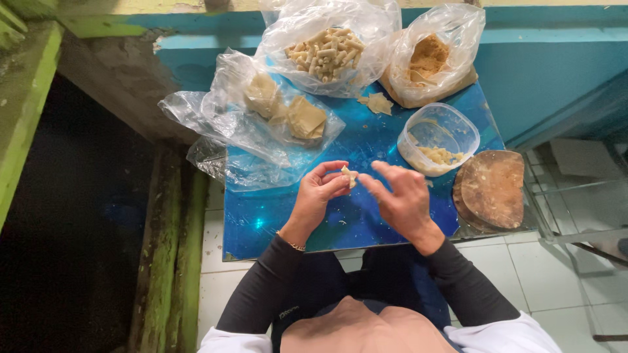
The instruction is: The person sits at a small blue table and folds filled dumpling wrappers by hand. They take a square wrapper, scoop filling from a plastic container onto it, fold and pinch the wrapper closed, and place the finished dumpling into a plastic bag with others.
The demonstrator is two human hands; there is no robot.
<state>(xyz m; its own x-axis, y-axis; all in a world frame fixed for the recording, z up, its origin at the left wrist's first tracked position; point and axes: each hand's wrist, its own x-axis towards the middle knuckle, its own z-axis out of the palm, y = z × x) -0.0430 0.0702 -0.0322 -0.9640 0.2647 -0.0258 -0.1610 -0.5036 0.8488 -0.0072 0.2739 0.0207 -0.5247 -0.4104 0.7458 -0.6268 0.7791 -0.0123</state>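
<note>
Over the near middle of the blue table (275, 222), the left hand (320, 189) pinches a small pale piece of dough (349, 175) between thumb and curled fingertips. The right hand (402, 199) is just beside it, fingers loosely spread, its forefinger reaching to the piece; it grips nothing. To the right sits a clear plastic tub (439, 137) of filling, with a round wooden board (492, 188) beyond. Far off lie a bag of rolled pieces (327, 49), a bag of wrappers (288, 114) and a bag of brown crumbs (428, 59).
</note>
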